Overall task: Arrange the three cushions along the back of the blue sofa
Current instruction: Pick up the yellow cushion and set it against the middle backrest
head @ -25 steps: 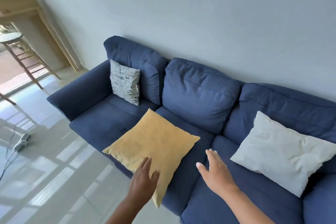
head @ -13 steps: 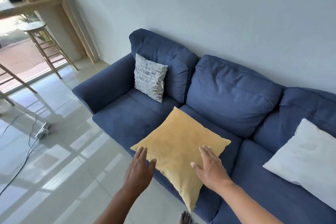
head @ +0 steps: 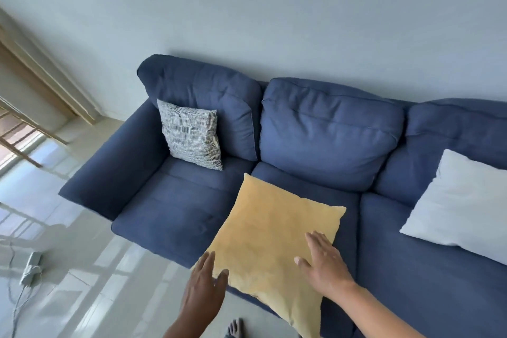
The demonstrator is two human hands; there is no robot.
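Note:
A yellow cushion [head: 271, 244] lies flat on the middle seat of the blue sofa [head: 170, 214], its near corner hanging over the front edge. My left hand [head: 204, 288] is at the cushion's near left corner, fingers spread. My right hand [head: 323, 263] rests flat on its right side, fingers apart. A grey patterned cushion [head: 192, 133] leans upright against the left back cushion. A white cushion [head: 463, 206] leans against the back at the right, partly cut off by the frame edge.
The sofa stands against a plain pale wall [head: 274, 8]. Glossy tiled floor [head: 68, 282] lies to the left, with a power strip and cable [head: 30, 267] on it. A wooden door frame [head: 41, 82] is at far left. My foot [head: 234, 328] shows at the bottom.
My right hand moved from above the seat onto the yellow cushion's right side. My left hand stays at its near left corner. The view shifted toward the sofa's left end.

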